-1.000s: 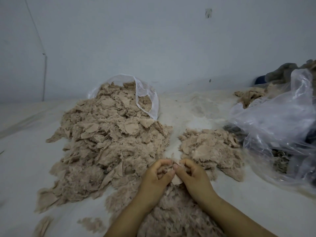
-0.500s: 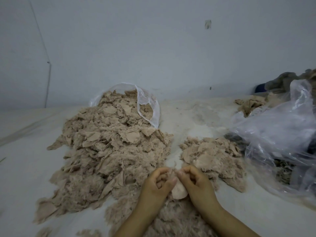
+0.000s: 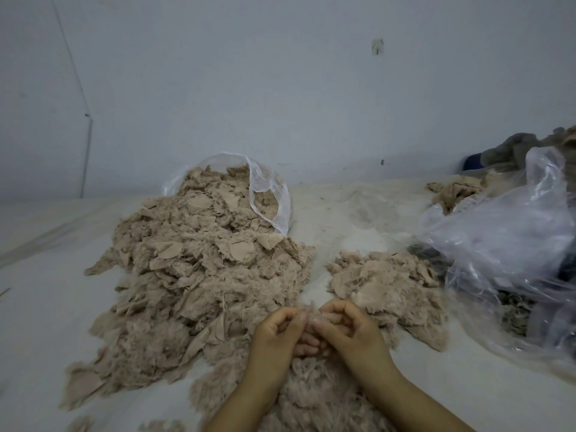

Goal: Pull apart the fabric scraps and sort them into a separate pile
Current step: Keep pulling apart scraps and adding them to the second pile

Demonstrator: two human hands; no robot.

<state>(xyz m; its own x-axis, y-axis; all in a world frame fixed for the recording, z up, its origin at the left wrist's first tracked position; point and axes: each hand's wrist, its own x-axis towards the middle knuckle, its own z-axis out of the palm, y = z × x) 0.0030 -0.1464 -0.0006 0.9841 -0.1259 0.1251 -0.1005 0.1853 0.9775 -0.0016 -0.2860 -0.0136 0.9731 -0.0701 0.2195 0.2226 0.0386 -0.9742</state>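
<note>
A large heap of beige fabric scraps [image 3: 199,275] spills from a clear plastic bag [image 3: 268,194] at the left. To its right lies a smaller pile of scraps [image 3: 386,285]. A fluffy pile of loose beige fibre [image 3: 314,397] lies under my wrists at the bottom. My left hand [image 3: 277,335] and my right hand [image 3: 346,328] meet above it, fingers curled, thumbs pinching a thin wisp of beige scrap [image 3: 308,311] between them. Most of that scrap is hidden by my fingers.
A crumpled clear plastic bag [image 3: 505,254] with dark contents lies at the right. Behind it are more beige scraps [image 3: 452,191] and grey cloth [image 3: 517,148]. The white surface [image 3: 40,307] meets a pale wall at the back.
The pale scrap that hung between my hands half a second ago no longer shows; only a thin wisp remains at my fingertips. My hands stay together in the same spot.
</note>
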